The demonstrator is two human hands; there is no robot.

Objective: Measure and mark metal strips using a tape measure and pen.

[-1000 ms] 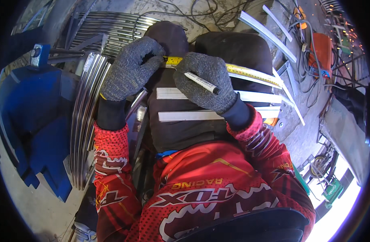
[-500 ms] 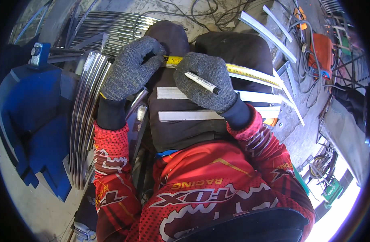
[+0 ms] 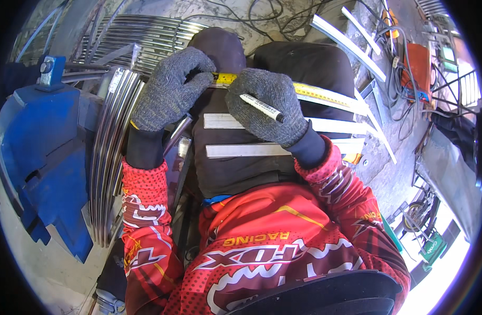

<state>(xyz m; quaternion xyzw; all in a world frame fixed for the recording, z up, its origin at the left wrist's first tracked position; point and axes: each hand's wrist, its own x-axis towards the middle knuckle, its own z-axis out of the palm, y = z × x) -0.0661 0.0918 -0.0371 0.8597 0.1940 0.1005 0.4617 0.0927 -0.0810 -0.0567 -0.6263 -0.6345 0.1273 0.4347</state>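
Observation:
Both my hands wear grey knit gloves. My left hand (image 3: pixel 170 86) pinches the near end of a yellow tape measure (image 3: pixel 325 96) that runs off to the right across my dark-trousered knees. My right hand (image 3: pixel 270 105) grips a white marker pen (image 3: pixel 262 107), its tip pointing left at the tape. Two flat silver metal strips (image 3: pixel 241 150) lie side by side across my lap just below my hands; the upper strip is partly hidden under my right hand.
A blue vise-like machine (image 3: pixel 38 157) stands at my left. Beside it lean curved shiny metal bars (image 3: pixel 107 157), with more bars (image 3: pixel 141 37) stacked behind. Loose white strips (image 3: pixel 351 44), cables and an orange box (image 3: pixel 417 65) lie on the concrete floor at right.

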